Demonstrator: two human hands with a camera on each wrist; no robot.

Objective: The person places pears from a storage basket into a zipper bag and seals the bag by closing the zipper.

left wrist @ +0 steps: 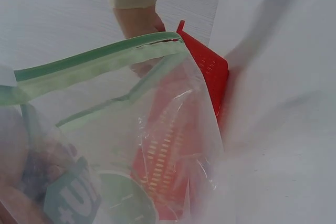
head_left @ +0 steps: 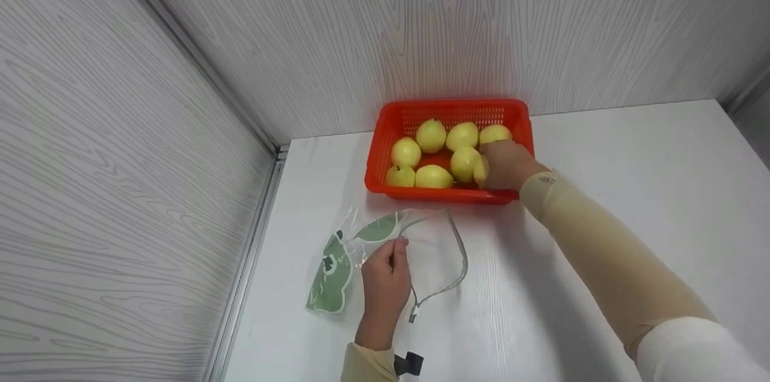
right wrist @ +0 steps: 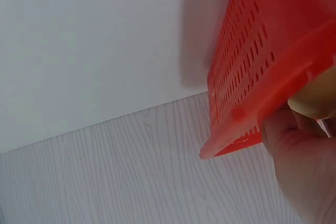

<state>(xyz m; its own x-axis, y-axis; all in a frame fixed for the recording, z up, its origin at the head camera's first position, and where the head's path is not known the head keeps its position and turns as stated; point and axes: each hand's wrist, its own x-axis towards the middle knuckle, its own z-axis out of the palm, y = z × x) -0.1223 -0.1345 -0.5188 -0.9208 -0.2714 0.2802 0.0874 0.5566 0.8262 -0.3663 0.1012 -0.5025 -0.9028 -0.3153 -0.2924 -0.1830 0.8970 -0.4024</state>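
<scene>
My left hand [head_left: 387,277] pinches the edge of a clear plastic zip bag [head_left: 329,277] with green printing. In the head view the bag's mouth gapes to the right, with a small slider hanging near its lower corner. The left wrist view shows its green zip strip [left wrist: 105,56] up close. My right hand [head_left: 507,164] is in the front right corner of a red plastic basket [head_left: 376,159], gripping a yellow pear [head_left: 480,172] partly hidden by the fingers. Several more yellow pears [head_left: 433,177] lie in that basket. In the right wrist view, the held pear [right wrist: 317,95] shows beside the rim.
The basket stands at the back of a white table [head_left: 619,171], close to a pale wood-grain panel [head_left: 421,27]. Another grained panel [head_left: 120,189] with a metal edge strip rises on the left. The bag lies in front of the basket.
</scene>
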